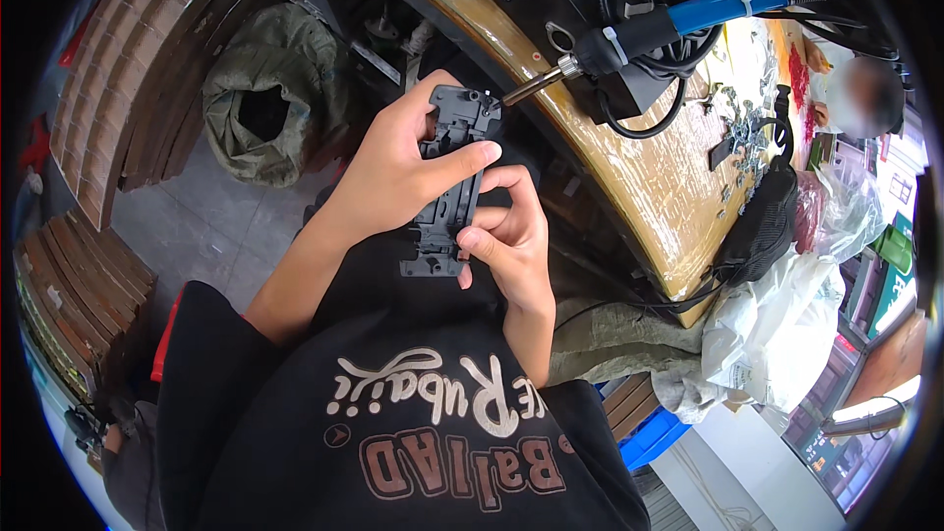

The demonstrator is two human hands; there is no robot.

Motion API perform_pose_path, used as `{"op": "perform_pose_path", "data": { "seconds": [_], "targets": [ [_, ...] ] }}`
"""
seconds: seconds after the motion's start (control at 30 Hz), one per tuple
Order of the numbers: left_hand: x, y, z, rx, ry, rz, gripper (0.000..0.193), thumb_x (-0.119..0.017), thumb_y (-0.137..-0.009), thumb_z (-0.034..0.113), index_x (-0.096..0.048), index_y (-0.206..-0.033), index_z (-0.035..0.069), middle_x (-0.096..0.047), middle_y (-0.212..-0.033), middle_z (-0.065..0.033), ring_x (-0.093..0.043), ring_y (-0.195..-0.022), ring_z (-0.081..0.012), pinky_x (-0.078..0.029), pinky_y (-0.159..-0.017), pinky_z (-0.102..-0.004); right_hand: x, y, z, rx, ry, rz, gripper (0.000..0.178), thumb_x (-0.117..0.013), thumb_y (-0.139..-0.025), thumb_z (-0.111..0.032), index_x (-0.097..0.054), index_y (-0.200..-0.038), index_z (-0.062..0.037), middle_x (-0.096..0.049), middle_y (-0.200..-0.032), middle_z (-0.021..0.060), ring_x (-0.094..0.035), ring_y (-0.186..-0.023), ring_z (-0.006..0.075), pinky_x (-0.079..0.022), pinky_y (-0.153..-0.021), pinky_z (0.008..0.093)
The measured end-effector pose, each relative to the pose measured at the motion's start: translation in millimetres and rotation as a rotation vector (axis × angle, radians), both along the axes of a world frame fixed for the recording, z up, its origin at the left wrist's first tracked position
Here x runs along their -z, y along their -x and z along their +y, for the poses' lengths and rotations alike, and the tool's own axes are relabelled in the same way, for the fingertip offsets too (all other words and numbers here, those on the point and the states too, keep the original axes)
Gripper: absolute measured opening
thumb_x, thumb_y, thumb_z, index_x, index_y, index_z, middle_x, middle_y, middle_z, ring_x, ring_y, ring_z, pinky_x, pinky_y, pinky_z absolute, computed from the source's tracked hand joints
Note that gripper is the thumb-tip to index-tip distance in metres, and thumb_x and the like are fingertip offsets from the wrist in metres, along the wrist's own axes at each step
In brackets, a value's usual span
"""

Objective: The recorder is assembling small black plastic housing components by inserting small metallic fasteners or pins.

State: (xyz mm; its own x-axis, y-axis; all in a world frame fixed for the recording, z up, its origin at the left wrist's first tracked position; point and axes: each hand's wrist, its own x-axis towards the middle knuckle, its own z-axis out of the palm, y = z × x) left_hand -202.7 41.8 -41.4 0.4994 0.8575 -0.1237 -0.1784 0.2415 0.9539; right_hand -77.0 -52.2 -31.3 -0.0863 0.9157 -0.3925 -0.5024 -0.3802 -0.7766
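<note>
A black moulded plastic part (454,177), long and narrow with ribs and small posts, is held in front of my chest. My left hand (403,162) is closed around its upper half, the thumb lying across the middle. Lower down, my right hand (513,236) grips the other edge between thumb and fingers. A soldering iron (629,39) with a blue and black handle is fixed over the bench, and its metal tip points at the part's upper corner. Whether the tip touches the plastic I cannot tell.
The wooden bench (669,226) carries a black bracket, coiled black cables and scattered small metal pieces (742,128). A green woven sack (270,103) and stacked brown sheets (128,69) stand at left. White plastic bags (777,324) hang at right. Another person is at the far right.
</note>
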Motion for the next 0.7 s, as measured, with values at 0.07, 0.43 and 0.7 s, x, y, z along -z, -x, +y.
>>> {"op": "perform_pose_path", "data": {
  "seconds": [0.07,0.43,0.7],
  "targets": [
    [0,0,0,0.002,-0.015,0.016,0.021,-0.063,-0.074,0.006,-0.047,-0.087,0.002,-0.053,-0.073,0.0002,-0.047,-0.065,-0.0039,-0.041,-0.057,-0.0198,1,0,0,-0.003,0.001,-0.001,0.035,-0.058,-0.078,0.002,-0.031,-0.101,-0.0026,-0.054,-0.063,0.0104,-0.051,-0.048,0.0115,-0.042,-0.038,0.0212],
    [-1,-3,2,-0.014,-0.021,0.014,0.021,-0.063,-0.074,0.006,-0.047,-0.086,0.002,-0.052,-0.071,0.0007,-0.046,-0.065,-0.004,-0.04,-0.057,-0.0198,4,-1,1,0.0,-0.011,0.01,0.034,-0.058,-0.079,0.002,-0.032,-0.1,-0.0028,-0.054,-0.062,0.0105,-0.051,-0.046,0.0125,-0.041,-0.038,0.0215],
    [1,-2,2,0.016,-0.028,0.05,0.022,-0.063,-0.074,0.007,-0.046,-0.088,0.002,-0.051,-0.073,0.0006,-0.046,-0.065,-0.0038,-0.039,-0.058,-0.0189,11,1,-1,0.024,-0.002,0.028,0.034,-0.058,-0.079,-0.001,-0.032,-0.101,-0.003,-0.054,-0.062,0.0092,-0.05,-0.044,0.0128,-0.039,-0.039,0.0213]
  ]
}}
